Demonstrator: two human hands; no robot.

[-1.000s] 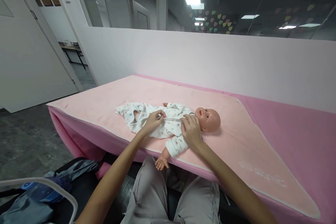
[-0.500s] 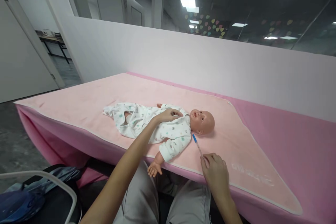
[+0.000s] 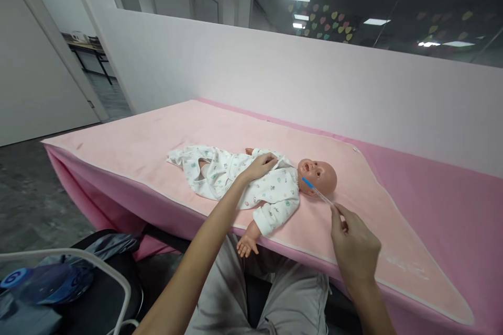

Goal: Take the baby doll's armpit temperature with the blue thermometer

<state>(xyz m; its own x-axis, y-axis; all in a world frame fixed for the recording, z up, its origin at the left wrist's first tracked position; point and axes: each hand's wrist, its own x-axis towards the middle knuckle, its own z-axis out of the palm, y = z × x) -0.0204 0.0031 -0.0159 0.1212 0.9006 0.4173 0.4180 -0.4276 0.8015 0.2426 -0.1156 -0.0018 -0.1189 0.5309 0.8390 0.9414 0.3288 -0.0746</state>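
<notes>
A baby doll [image 3: 320, 175] lies on its back, dressed in a white printed outfit [image 3: 275, 188], its head towards the right. My left hand [image 3: 261, 166] rests on the doll's chest, with its fingers curled on the front of the outfit near the collar. Between the thumb and fingers of my right hand [image 3: 351, 233] is the end of a thin clear thermometer [image 3: 322, 196] with a blue tip. That tip points up and left, overlapping the doll's cheek and chin in this view; whether it touches cannot be told.
Under the doll is a peach mat [image 3: 157, 125] on a pink-covered table [image 3: 451, 183]. A white wall [image 3: 294, 78] with glass above runs behind it. At lower left a black chair [image 3: 106, 293] with a pale armrest holds a blue water bottle [image 3: 51, 282] and grey cloth.
My right hand has raised the thermometer off the mat, bringing its blue tip up to the doll's face. The fingers of my left hand have curled in at the chest. The view has shifted slightly.
</notes>
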